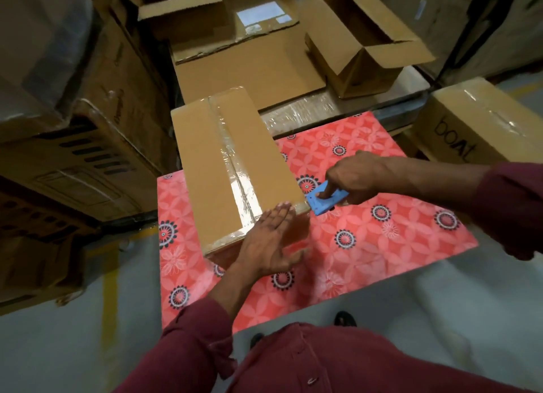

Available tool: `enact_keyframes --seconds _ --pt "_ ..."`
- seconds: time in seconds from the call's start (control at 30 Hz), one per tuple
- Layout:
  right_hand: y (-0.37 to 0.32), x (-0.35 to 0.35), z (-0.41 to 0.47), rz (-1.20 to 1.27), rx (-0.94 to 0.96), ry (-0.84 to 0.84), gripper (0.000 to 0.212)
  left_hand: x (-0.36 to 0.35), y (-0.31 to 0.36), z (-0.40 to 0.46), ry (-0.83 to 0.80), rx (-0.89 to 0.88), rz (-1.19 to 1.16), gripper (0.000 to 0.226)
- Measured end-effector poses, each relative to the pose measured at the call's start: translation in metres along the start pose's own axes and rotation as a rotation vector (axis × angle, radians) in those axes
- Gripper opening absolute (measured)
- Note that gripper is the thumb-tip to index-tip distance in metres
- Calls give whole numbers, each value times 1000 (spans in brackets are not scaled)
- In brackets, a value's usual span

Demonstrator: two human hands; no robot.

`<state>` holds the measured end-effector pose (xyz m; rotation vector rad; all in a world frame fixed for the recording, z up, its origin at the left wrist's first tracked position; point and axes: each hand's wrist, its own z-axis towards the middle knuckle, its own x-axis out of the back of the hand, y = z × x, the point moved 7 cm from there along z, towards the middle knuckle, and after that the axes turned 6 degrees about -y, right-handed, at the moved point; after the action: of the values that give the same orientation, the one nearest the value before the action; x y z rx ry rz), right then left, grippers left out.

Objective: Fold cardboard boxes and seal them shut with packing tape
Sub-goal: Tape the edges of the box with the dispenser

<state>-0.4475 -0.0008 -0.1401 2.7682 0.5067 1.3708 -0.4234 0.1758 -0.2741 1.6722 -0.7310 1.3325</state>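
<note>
The closed cardboard box (235, 169) lies in the centre of the frame on a red flowered table cover (382, 240), with a strip of clear packing tape (235, 163) running along its top seam from the far end to the near one. The step in hand looks like parting the tape at the near right corner of the box, and to do it well the tape wants to be kept taut and pressed flat against the cardboard while the blue cutter (324, 203) is drawn across it close to the edge, so that the loose end lies down without a wrinkle and the blade does not score the box. The left hand (270, 240) reaches up from the lower centre of the frame, fingers straight and together, lying flat on the near end of the box just beside the tape, steadying it. The right hand (352, 178) comes in from the right edge, wrist bent, fingers curled round the cutter with the forefinger pressed on its flat face, its tip touching the box corner. Whether a blade is out is too small to tell.
</note>
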Motion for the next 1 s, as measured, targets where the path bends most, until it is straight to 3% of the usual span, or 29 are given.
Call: enact_keyframes --seconds 0.37,0.53,0.77,0.93,1.0 --pt "34 -27 6 11 2 -41 50 6 2 1 36 -1 -74 93" --pt "52 -35 0 -134 23 -72 49 7 1 1 58 1 -68 91" --pt "12 -60 39 -97 108 -44 56 15 9 7 8 80 8 89" --pt "12 -63 65 -58 93 -59 54 53 22 27 40 61 165 52" --pt "19 -68 74 -28 73 -96 52 72 26 46 19 2 194 57"
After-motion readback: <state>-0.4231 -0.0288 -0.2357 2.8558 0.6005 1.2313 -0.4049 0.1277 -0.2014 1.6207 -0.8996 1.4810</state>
